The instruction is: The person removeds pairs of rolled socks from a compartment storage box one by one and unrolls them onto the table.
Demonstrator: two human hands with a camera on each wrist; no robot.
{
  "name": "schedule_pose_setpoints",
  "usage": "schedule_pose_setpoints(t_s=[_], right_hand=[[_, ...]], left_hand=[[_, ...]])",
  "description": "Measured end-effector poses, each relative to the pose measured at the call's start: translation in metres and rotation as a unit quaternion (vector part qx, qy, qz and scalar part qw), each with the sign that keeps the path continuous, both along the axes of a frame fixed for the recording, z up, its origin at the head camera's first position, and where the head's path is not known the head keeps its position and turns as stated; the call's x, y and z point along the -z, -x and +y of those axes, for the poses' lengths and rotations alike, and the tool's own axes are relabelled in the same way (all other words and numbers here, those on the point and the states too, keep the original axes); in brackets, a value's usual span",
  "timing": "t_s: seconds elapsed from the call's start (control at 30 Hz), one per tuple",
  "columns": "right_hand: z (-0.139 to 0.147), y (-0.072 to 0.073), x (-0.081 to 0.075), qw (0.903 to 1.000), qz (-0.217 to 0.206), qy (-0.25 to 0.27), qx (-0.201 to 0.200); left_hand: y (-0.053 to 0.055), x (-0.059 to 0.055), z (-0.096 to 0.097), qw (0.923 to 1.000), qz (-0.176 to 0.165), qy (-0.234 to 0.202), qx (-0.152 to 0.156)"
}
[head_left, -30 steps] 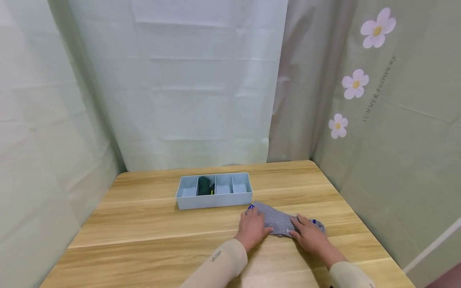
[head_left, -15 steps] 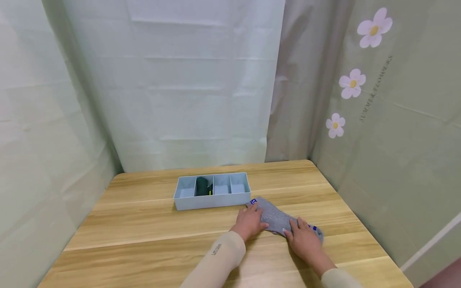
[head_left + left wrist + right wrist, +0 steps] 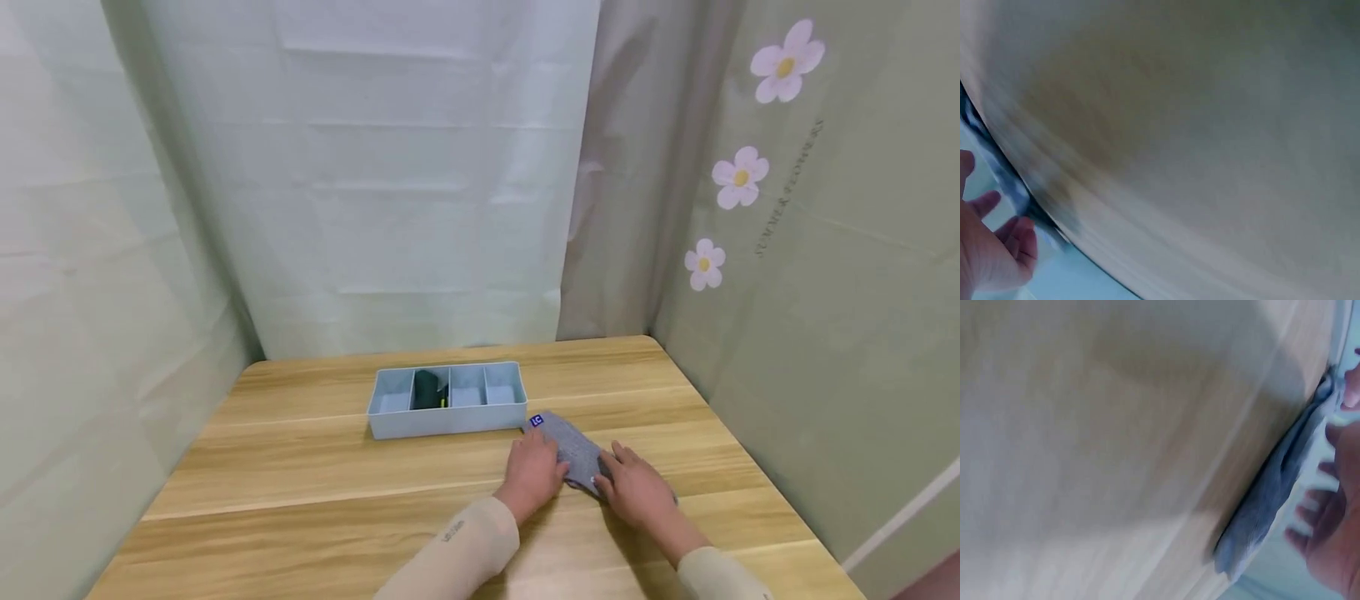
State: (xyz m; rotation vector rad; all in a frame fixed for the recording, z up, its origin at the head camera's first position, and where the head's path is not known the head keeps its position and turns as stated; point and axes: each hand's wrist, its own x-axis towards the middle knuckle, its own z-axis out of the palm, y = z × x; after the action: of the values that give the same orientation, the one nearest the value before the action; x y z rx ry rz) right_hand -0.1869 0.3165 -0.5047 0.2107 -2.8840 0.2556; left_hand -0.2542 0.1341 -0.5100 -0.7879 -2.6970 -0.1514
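Note:
A grey ribbed sock [image 3: 573, 446] with a blue "LC" label at its far-left end lies slantwise on the wooden table. My left hand [image 3: 532, 471] rests on that labelled end, fingertips just below the label and thumb at the near edge. Over the sock's right part, my right hand [image 3: 637, 492] touches it with relaxed fingers and hides most of that end. The right wrist view shows the sock [image 3: 1260, 506] lying flat under the loosely spread right hand [image 3: 1335, 531]. At the left wrist view's edge, the left hand [image 3: 1000, 244] is beside the sock [image 3: 1004, 175].
Just beyond the sock stands a light blue box [image 3: 450, 422] with several compartments. One of them holds a dark green bundle [image 3: 426, 389] with a bit of yellow beside it. The wooden table [image 3: 300, 475] is enclosed by pale curtains [image 3: 420, 208] at the back and sides.
The sock has turned: its labelled end has moved away and rightward, its other end nearer me. Both hands have stayed on it, and the right hand now covers the second blue label.

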Motion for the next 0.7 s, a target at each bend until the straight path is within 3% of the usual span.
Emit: schedule_pose_setpoints(t_s=[0.1, 0.23, 0.43, 0.7], right_hand=[[0.007, 0.003, 0.002, 0.9975, -0.046, 0.017, -0.051], [0.004, -0.001, 0.007, 0.9955, -0.064, 0.034, -0.061], [-0.019, -0.006, 0.010, 0.9995, 0.017, 0.018, -0.018], [-0.040, -0.004, 0.008, 0.9985, 0.014, 0.006, 0.053]], left_hand=[[-0.010, 0.002, 0.008, 0.9996, -0.027, 0.003, 0.003], [-0.012, 0.004, 0.010, 0.9979, -0.063, 0.018, 0.001], [0.004, 0.003, 0.002, 0.9941, -0.101, 0.032, 0.023], [0.018, 0.001, -0.007, 0.9942, -0.099, 0.013, 0.040]])
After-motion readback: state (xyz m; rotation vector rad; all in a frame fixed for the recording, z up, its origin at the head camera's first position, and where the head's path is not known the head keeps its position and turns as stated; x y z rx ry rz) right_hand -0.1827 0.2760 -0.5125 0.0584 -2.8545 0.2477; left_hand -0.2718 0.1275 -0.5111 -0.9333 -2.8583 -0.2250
